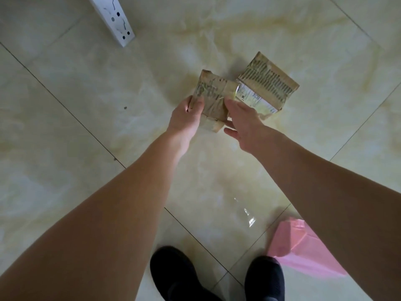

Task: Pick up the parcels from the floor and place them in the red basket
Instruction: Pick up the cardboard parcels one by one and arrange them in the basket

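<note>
Two parcels in play: left hand [187, 115] is gripping the nearer taped parcel [213, 98] by its edge, right hand [243, 124] is steadying it with loose fingers; the second parcel [265, 83] is lying just beyond on the floor [86, 118]. Better grip underneath before lifting. Basket unseen.

left hand [188, 115] grips small parcel [213, 98]; right hand [245, 124] touches it.

Likely a stockroom: glossy marble-look floor tiles [86, 131], perforated white shelving upright [112, 18].
</note>
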